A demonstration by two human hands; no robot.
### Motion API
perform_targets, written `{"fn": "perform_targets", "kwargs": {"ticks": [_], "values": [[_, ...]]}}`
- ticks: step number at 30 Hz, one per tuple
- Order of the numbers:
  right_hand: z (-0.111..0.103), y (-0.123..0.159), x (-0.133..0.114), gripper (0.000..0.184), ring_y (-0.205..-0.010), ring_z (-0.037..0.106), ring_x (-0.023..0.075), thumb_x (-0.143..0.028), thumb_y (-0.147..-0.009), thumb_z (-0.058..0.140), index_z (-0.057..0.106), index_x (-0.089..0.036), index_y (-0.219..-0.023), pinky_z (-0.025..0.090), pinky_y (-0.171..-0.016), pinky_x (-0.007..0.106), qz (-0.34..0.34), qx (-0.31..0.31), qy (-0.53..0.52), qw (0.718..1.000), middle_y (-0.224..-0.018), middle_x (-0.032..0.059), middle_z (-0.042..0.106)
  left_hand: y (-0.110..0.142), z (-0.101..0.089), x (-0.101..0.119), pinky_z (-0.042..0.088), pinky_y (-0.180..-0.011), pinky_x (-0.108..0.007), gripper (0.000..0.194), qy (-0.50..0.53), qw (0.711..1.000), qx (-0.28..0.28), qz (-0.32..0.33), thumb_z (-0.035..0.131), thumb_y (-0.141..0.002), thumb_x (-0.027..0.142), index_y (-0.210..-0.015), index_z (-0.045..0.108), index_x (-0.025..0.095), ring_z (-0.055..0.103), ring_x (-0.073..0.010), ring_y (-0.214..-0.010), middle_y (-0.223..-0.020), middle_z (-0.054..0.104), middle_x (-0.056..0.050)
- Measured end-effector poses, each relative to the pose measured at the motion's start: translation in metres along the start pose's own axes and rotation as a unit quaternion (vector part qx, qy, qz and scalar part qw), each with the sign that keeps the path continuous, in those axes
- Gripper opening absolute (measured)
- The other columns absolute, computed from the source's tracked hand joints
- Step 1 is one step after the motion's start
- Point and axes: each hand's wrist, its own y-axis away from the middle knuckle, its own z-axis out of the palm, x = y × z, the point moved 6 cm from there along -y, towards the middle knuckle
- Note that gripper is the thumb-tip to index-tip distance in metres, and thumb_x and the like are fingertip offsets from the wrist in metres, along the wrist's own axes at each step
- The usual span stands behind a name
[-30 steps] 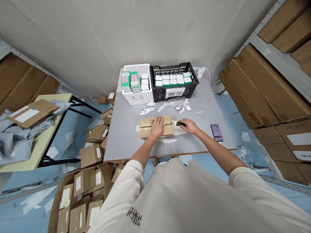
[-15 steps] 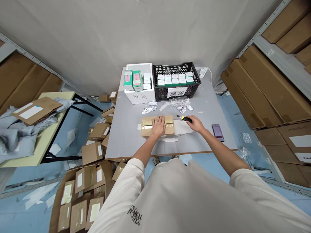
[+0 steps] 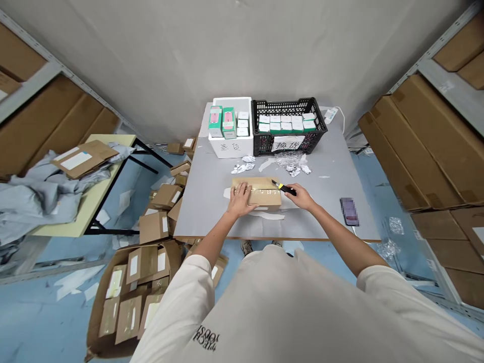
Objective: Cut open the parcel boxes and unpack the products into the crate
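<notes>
A brown cardboard box (image 3: 264, 199) lies on the grey table, with clear tape along the seam on its top. My left hand (image 3: 238, 200) grips the box at its left end, fingertips on the top and thumb along the front edge. In my right hand (image 3: 301, 195) is a black and yellow utility knife (image 3: 288, 190). Its blade points left and hovers over or touches the right part of the box top; which of the two I cannot tell. White paper (image 3: 270, 216) shows under and in front of the box.
Behind stand a white foam box (image 3: 230, 149) and a black crate (image 3: 259, 146), both holding small green-and-white boxes. Crumpled paper (image 3: 242, 167) and bubble wrap (image 3: 287, 159) lie before them. A phone (image 3: 349, 212) rests at right. A large carton (image 3: 94, 322) of parcels stands lower left.
The box has been turned so its top seam faces differently. My left hand has shifted to its left end, and the knife blade has come over the box. The whole view has swung slightly left.
</notes>
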Motion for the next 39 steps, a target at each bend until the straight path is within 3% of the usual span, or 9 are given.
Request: {"fn": "perform_targets", "kwargs": {"ticks": [5, 11, 14, 19, 24, 28, 31, 35, 39], "values": [[0.016, -0.005, -0.017, 0.043, -0.116, 0.064, 0.0303, -0.047, -0.093, 0.061, 0.067, -0.023, -0.128, 0.051, -0.100, 0.043, -0.006, -0.012, -0.008, 1.000, -0.126, 0.0109, 0.069, 0.030, -0.005, -0.037, 0.014, -0.127, -0.060, 0.092, 0.012, 0.999, 0.010, -0.047, 0.077, -0.081, 0.054, -0.158, 0.037, 0.024, 0.019, -0.0403, -0.158, -0.169, 0.023, -0.019], [0.033, 0.002, -0.030, 0.044, -0.109, 0.070, 0.0295, -0.046, -0.091, 0.064, 0.068, -0.026, -0.129, 0.053, -0.097, 0.044, 0.058, -0.034, -0.043, 0.997, -0.128, 0.0074, 0.072, 0.036, 0.011, -0.060, 0.042, -0.114, -0.051, 0.093, 0.112, 0.985, -0.033, -0.127, 0.077, -0.083, 0.050, -0.161, 0.032, 0.029, 0.041, -0.0422, -0.146, -0.172, 0.009, -0.016], [0.028, 0.002, -0.034, 0.043, -0.113, 0.069, 0.0300, -0.046, -0.091, 0.063, 0.068, -0.026, -0.128, 0.052, -0.101, 0.045, 0.074, 0.005, -0.051, 0.996, -0.126, 0.0069, 0.074, 0.024, 0.006, -0.060, 0.042, -0.115, -0.049, 0.095, 0.136, 0.980, -0.035, -0.141, 0.079, -0.079, 0.058, -0.159, 0.038, 0.028, 0.044, -0.0420, -0.144, -0.171, 0.015, -0.015], [-0.005, 0.001, -0.026, 0.045, -0.117, 0.068, 0.0298, -0.050, -0.092, 0.059, 0.068, -0.023, -0.127, 0.051, -0.103, 0.045, 0.117, 0.093, -0.079, 0.986, -0.124, 0.0088, 0.075, -0.004, -0.017, -0.043, 0.045, -0.112, -0.047, 0.091, 0.146, 0.982, -0.040, -0.118, 0.069, -0.077, 0.076, -0.151, 0.050, 0.028, 0.049, -0.0413, -0.140, -0.168, 0.022, -0.011], [-0.028, 0.011, -0.008, 0.044, -0.109, 0.069, 0.0291, -0.053, -0.092, 0.058, 0.070, -0.022, -0.120, 0.051, -0.100, 0.044, 0.175, 0.128, -0.062, 0.974, -0.115, 0.0100, 0.076, -0.020, -0.009, -0.020, 0.051, -0.102, -0.043, 0.088, 0.139, 0.980, -0.104, -0.092, 0.061, -0.078, 0.082, -0.145, 0.056, 0.026, 0.061, -0.0378, -0.126, -0.168, 0.025, -0.011], [-0.028, 0.020, 0.010, 0.044, -0.103, 0.069, 0.0279, -0.055, -0.090, 0.057, 0.070, -0.022, -0.116, 0.052, -0.097, 0.044, 0.215, 0.142, -0.059, 0.964, -0.108, 0.0095, 0.076, -0.031, 0.005, -0.010, 0.050, -0.101, -0.039, 0.081, 0.133, 0.980, -0.119, -0.083, 0.060, -0.080, 0.080, -0.142, 0.058, 0.028, 0.065, -0.0336, -0.121, -0.157, 0.042, -0.009], [-0.024, 0.023, 0.027, 0.049, -0.099, 0.068, 0.0256, -0.060, -0.088, 0.058, 0.066, -0.021, -0.117, 0.057, -0.090, 0.041, 0.228, 0.168, -0.115, 0.952, -0.108, 0.0088, 0.075, -0.043, 0.009, -0.012, 0.049, -0.104, -0.039, 0.080, 0.155, 0.978, -0.108, -0.092, 0.061, -0.082, 0.076, -0.145, 0.054, 0.027, 0.062, -0.0329, -0.126, -0.153, 0.050, -0.009], [-0.013, 0.019, 0.045, 0.053, -0.096, 0.068, 0.0221, -0.063, -0.087, 0.059, 0.060, -0.021, -0.120, 0.060, -0.084, 0.039, 0.220, 0.164, -0.197, 0.941, -0.114, 0.0087, 0.072, -0.052, 0.010, -0.021, 0.046, -0.109, -0.039, 0.075, 0.203, 0.968, -0.069, -0.127, 0.060, -0.089, 0.064, -0.151, 0.045, 0.024, 0.054, -0.0315, -0.137, -0.154, 0.052, -0.011], [-0.004, 0.017, 0.058, 0.056, -0.097, 0.068, 0.0213, -0.065, -0.087, 0.058, 0.056, -0.021, -0.121, 0.060, -0.086, 0.040, 0.220, 0.157, -0.207, 0.940, -0.118, 0.0095, 0.071, -0.052, 0.017, -0.025, 0.050, -0.107, -0.041, 0.078, 0.229, 0.963, -0.031, -0.140, 0.060, -0.093, 0.051, -0.159, 0.030, 0.022, 0.057, -0.0293, -0.135, -0.156, 0.049, -0.014]]}}
